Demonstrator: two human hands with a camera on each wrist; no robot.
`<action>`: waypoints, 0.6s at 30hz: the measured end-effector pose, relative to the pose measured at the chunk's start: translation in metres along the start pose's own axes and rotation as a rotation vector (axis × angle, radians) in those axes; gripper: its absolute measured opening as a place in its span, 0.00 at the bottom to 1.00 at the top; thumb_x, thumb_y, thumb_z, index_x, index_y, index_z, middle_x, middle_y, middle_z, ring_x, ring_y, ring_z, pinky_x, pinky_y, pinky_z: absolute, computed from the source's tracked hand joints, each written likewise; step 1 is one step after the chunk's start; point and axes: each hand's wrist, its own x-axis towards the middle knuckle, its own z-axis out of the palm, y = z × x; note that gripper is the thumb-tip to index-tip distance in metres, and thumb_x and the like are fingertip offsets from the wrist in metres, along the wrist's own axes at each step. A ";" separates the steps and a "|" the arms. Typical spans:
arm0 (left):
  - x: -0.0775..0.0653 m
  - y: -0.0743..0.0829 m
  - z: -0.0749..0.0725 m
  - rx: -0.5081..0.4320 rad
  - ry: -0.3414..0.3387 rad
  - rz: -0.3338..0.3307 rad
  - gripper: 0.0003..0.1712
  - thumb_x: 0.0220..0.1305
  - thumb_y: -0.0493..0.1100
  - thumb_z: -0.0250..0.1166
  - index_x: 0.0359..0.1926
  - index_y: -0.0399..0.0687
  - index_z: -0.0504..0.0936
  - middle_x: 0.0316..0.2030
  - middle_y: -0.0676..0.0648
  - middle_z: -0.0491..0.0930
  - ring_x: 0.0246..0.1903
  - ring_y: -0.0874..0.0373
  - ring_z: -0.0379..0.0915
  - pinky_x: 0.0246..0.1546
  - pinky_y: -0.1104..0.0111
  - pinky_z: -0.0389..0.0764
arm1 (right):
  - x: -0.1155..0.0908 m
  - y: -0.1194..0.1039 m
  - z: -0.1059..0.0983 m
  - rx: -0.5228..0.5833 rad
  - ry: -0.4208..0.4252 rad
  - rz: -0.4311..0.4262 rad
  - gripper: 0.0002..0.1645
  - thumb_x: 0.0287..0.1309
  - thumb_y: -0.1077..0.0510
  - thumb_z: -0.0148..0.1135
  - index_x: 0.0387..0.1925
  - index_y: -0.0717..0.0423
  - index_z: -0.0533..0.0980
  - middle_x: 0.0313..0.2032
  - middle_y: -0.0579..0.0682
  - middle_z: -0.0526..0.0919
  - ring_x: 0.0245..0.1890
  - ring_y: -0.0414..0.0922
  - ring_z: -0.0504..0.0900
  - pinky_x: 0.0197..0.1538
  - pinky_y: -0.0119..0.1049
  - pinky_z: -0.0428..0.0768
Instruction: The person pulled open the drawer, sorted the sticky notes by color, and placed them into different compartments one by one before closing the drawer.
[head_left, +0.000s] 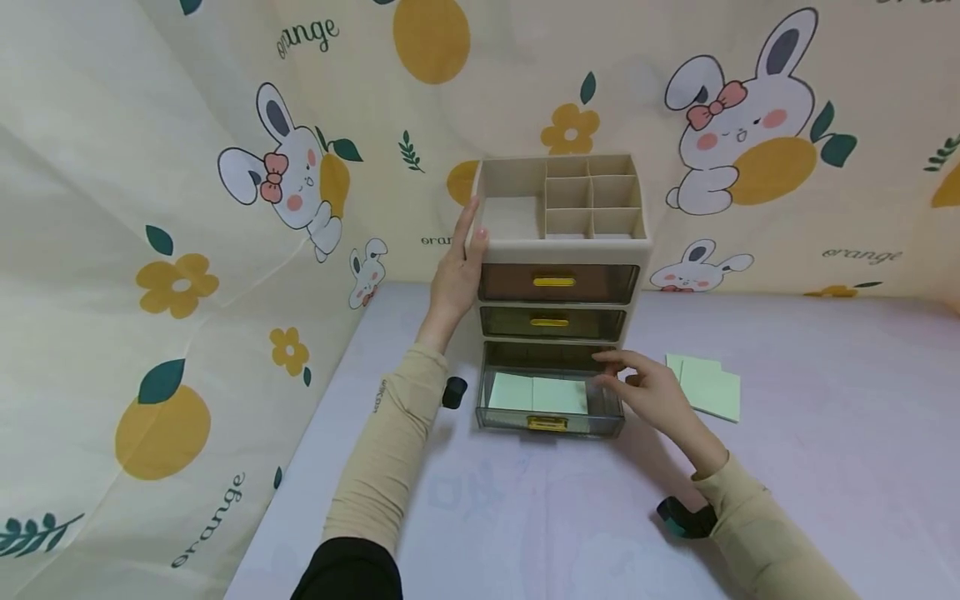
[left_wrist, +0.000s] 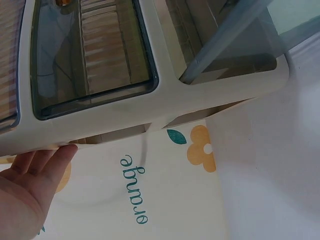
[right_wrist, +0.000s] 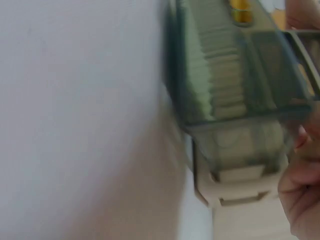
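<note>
A cream desktop organizer [head_left: 564, 252] stands upright with its lowest drawer [head_left: 606, 423] pulled out. This drawer is clear grey with a gold handle. Two pale green sticky note pads [head_left: 558, 396] lie side by side in it. My left hand [head_left: 457, 279] rests on the organizer's left side with straight fingers; in the left wrist view its fingertips [left_wrist: 65, 150] touch the side panel. My right hand [head_left: 648, 392] is over the drawer's right edge, fingers loosely bent, with nothing visible between them. More green sticky note pads [head_left: 712, 392] lie on the table to its right.
Above the open drawer are two shut ones, a brown drawer [head_left: 510, 283] and an olive drawer [head_left: 510, 323]. The organizer's top has several compartments [head_left: 568, 193]. Behind the pale table [head_left: 825, 467] hangs a cloth [head_left: 510, 108] printed with rabbits and oranges.
</note>
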 end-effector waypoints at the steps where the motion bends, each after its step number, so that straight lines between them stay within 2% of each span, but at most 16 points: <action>1: 0.000 0.000 0.000 -0.005 0.000 0.005 0.27 0.65 0.70 0.34 0.63 0.98 0.39 0.70 0.47 0.57 0.54 0.36 0.71 0.31 0.49 0.77 | -0.002 0.002 -0.004 0.033 0.006 0.026 0.20 0.58 0.55 0.62 0.52 0.56 0.75 0.36 0.51 0.78 0.18 0.33 0.68 0.22 0.28 0.69; 5: -0.001 0.000 0.001 -0.002 0.001 0.011 0.27 0.65 0.70 0.34 0.63 0.98 0.39 0.71 0.48 0.56 0.56 0.36 0.70 0.34 0.47 0.77 | -0.008 0.013 -0.025 0.131 0.030 0.126 0.24 0.59 0.52 0.61 0.56 0.53 0.72 0.37 0.43 0.72 0.17 0.32 0.70 0.22 0.29 0.71; 11: -0.001 0.000 0.001 0.002 -0.006 -0.002 0.26 0.65 0.69 0.33 0.62 0.99 0.38 0.71 0.48 0.56 0.55 0.35 0.70 0.34 0.48 0.78 | -0.019 0.037 -0.059 0.136 0.060 0.198 0.23 0.59 0.49 0.60 0.56 0.47 0.70 0.39 0.35 0.71 0.26 0.29 0.75 0.28 0.28 0.74; 13: 0.000 0.000 0.001 0.002 -0.006 -0.001 0.26 0.66 0.69 0.33 0.62 1.00 0.38 0.71 0.48 0.56 0.56 0.35 0.70 0.34 0.48 0.78 | -0.022 0.045 -0.069 0.109 0.055 0.235 0.26 0.60 0.47 0.59 0.58 0.48 0.68 0.42 0.38 0.71 0.30 0.26 0.75 0.32 0.26 0.75; 16: 0.000 0.000 0.001 0.001 -0.002 0.004 0.26 0.66 0.69 0.34 0.62 0.99 0.38 0.71 0.48 0.56 0.57 0.35 0.68 0.37 0.45 0.77 | -0.026 0.056 -0.084 0.067 0.026 0.302 0.34 0.61 0.45 0.57 0.63 0.57 0.62 0.50 0.50 0.70 0.34 0.21 0.71 0.34 0.24 0.74; 18: 0.000 0.000 0.001 0.001 0.000 0.008 0.26 0.66 0.69 0.34 0.63 0.99 0.38 0.71 0.48 0.55 0.58 0.34 0.67 0.39 0.44 0.76 | -0.028 0.061 -0.091 0.032 -0.004 0.347 0.39 0.61 0.44 0.56 0.65 0.62 0.58 0.56 0.61 0.67 0.38 0.24 0.71 0.34 0.23 0.74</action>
